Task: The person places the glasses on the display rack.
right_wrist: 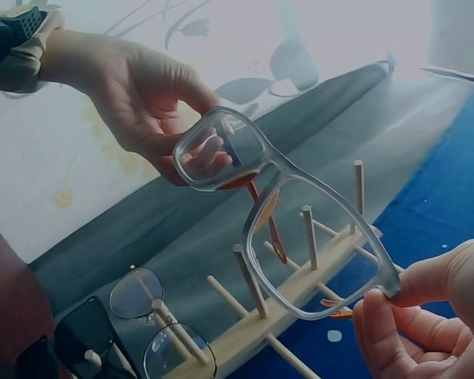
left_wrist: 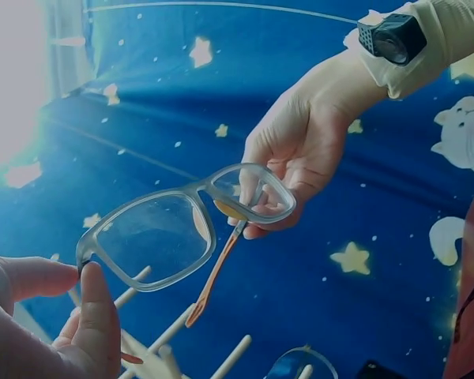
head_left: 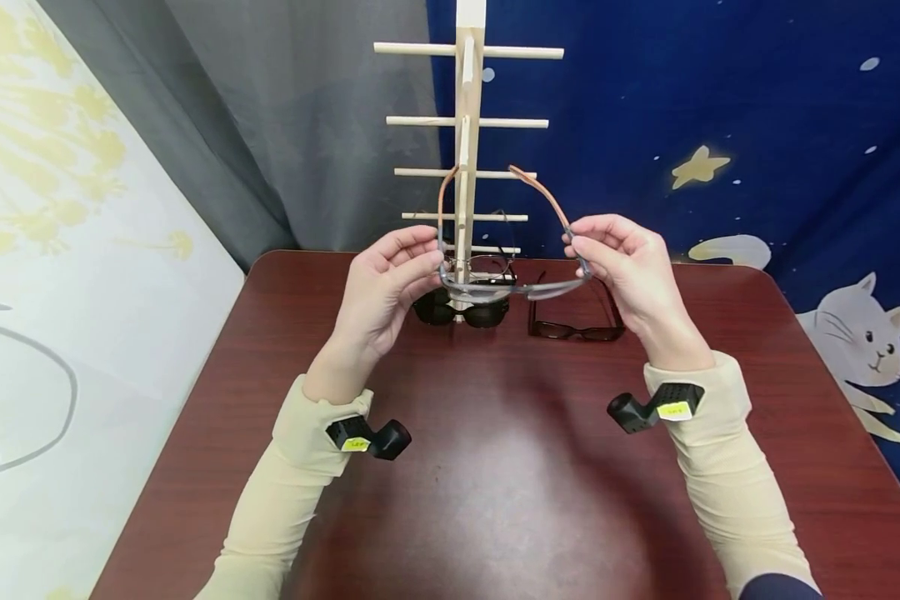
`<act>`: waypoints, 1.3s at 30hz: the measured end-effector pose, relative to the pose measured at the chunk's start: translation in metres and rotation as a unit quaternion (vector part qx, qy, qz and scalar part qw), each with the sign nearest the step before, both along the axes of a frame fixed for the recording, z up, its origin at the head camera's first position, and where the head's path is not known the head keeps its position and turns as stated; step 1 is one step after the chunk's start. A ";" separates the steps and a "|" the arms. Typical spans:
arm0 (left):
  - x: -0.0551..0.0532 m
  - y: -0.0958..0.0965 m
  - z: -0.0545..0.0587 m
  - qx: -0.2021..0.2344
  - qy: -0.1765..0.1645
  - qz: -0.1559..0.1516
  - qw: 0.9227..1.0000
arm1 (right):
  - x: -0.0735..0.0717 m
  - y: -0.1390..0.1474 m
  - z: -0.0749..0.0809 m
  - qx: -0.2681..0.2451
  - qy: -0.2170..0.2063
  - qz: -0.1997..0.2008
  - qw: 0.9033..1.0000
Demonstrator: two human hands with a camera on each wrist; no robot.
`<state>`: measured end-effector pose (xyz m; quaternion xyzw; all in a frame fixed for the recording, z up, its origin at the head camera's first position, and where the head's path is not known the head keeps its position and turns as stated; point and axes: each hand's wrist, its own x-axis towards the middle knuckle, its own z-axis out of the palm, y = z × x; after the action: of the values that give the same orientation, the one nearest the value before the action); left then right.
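A pair of clear grey-framed eyeglasses with orange-brown temple tips is held up in front of a wooden display stand. My left hand pinches the frame near its left hinge between thumb and fingers. On the other side my right hand pinches the right temple close to its hinge. Both temples are unfolded and point toward the stand, overlapping its pegs in the head view. In the right wrist view the lenses of the eyeglasses face the camera, with pegs seen behind them.
Thin-rimmed glasses hang low on the stand, above black sunglasses at its foot. Dark-framed glasses lie on the reddish-brown table to the right. A grey curtain and a blue starry one hang behind.
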<state>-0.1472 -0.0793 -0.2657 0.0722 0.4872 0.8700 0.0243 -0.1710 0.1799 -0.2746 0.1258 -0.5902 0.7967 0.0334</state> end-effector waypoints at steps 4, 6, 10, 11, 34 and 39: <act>-0.009 -0.008 0.001 0.028 -0.009 0.008 1.000 | -0.011 -0.010 0.005 0.007 -0.010 -0.008 1.000; -0.015 -0.011 0.002 0.035 -0.015 0.010 0.999 | -0.015 -0.015 0.007 0.008 -0.016 -0.013 1.000; -0.026 -0.017 0.004 0.054 -0.036 0.010 0.998 | -0.023 -0.022 0.010 0.008 -0.026 -0.016 1.000; -0.029 -0.019 0.004 0.056 -0.042 0.012 0.997 | -0.025 -0.023 0.011 0.010 -0.028 -0.016 0.999; -0.081 -0.034 0.006 0.100 -0.103 0.024 0.989 | -0.061 -0.046 0.016 -0.007 -0.086 -0.039 0.995; -0.089 -0.034 0.007 0.105 -0.122 0.031 0.987 | -0.066 -0.048 0.015 -0.002 -0.101 -0.041 0.994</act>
<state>-0.2359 -0.1138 -0.2587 -0.0473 0.3888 0.9188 0.0493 -0.2371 0.1317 -0.2592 0.0198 -0.5933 0.8047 0.0066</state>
